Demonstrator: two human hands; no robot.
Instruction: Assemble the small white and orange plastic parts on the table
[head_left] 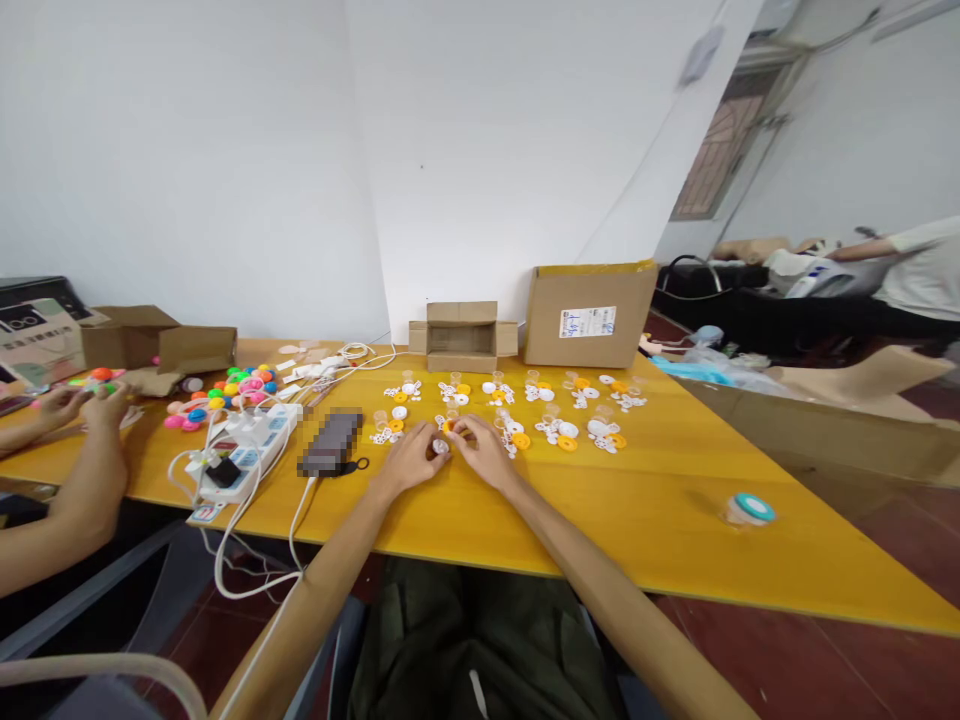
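Low over the middle of the table, my left hand (pixel 412 457) is closed around a small clear and white plastic piece (pixel 440 447), perhaps a little jar; the fingers hide part of it. Just beside it, my right hand (pixel 484 450) pinches a small orange plastic piece (pixel 449 426), whose exact shape is too small to make out. Beyond both hands lie two rows of small part sets: clear cups (pixel 533 378), orange rings (pixel 567 443), white discs (pixel 598 428) and small white perforated pieces (pixel 380 437).
Left of my arm are a power strip (pixel 259 450) with white cables and a phone (pixel 331 442). Another person's hands (pixel 105 405) work near colourful balls (pixel 217 400). An open carton (pixel 462 345) and a larger box (pixel 589 318) stand behind. A teal-lidded jar (pixel 752 508) sits right.
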